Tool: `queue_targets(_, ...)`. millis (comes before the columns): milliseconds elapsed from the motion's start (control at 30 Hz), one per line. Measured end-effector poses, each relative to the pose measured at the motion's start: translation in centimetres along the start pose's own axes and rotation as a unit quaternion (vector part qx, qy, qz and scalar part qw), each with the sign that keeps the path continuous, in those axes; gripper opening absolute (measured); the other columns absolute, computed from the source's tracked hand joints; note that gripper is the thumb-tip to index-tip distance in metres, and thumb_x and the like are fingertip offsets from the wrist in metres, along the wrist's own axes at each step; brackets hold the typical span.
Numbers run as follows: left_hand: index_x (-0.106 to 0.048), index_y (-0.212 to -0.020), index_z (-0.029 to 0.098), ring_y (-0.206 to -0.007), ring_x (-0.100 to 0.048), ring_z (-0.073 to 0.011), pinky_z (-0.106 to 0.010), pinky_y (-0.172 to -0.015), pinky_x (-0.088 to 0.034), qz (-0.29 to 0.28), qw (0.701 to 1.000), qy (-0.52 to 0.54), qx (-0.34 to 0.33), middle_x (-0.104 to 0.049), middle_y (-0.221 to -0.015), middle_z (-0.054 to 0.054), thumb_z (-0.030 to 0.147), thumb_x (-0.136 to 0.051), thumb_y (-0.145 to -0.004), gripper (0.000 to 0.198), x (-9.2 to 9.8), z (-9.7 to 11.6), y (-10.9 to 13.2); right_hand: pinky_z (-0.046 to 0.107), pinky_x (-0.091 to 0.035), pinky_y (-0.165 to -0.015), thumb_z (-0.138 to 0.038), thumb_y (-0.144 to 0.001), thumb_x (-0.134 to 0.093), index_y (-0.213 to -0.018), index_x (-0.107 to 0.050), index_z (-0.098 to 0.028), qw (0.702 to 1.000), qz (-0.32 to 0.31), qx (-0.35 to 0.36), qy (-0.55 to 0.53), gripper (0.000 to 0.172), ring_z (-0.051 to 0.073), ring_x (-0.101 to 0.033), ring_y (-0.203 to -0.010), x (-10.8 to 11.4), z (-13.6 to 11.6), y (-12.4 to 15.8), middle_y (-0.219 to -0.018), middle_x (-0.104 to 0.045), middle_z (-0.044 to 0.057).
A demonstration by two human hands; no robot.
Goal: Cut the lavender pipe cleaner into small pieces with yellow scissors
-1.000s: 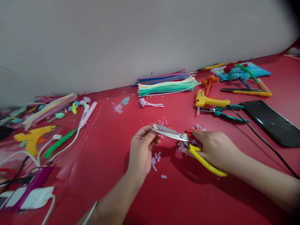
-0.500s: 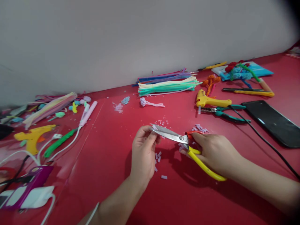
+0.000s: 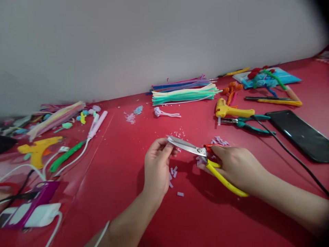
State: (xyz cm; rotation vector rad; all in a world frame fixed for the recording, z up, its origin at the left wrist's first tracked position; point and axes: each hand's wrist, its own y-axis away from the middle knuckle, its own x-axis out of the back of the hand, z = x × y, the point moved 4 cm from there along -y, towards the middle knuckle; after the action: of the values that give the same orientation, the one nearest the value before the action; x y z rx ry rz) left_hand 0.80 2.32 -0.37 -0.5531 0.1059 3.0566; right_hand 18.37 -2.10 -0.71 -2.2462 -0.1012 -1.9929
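Note:
My right hand (image 3: 236, 166) grips a pair of scissors (image 3: 189, 146) with one red and one yellow handle. Their blades point left, nearly closed, and the tips lie at the fingertips of my left hand (image 3: 159, 163). Between thumb and finger, my left hand pinches a small lilac piece of pipe cleaner, mostly hidden by the fingers and blades. Short lilac cut pieces (image 3: 175, 172) lie on the red table beneath, and more cut pieces (image 3: 219, 140) lie beyond my right hand. Fine lilac clippings are scattered past the blades.
Bundles of pipe cleaners (image 3: 185, 96) lie by the wall, with a lilac pipe-cleaner flower (image 3: 167, 113) before them. On the right are a yellow glue gun (image 3: 235, 111), pliers (image 3: 253, 127) and a phone (image 3: 300, 133). A purple power strip (image 3: 38, 202) and cables occupy the left.
The scissor blades look slightly closer together at the tips. Both hands stay in almost the same place, and the view has shifted very slightly.

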Motion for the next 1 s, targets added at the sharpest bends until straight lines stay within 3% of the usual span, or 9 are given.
queue_targets(1000,-0.057,-0.077,0.016,-0.062,-0.051,-0.0059,-0.018,-0.062,-0.042,0.000,0.999,0.034,0.006,-0.057,-0.071,0.001,0.016,-0.057,-0.071,0.007,-0.01,0.10,0.18,0.024,-0.015,-0.043,-0.052,-0.073,-0.038,-0.063,-0.039,-0.022,0.999,0.024,0.033,0.008,0.032,0.011,-0.040,-0.039,-0.47,0.05,0.33,-0.047,-0.050,-0.002)
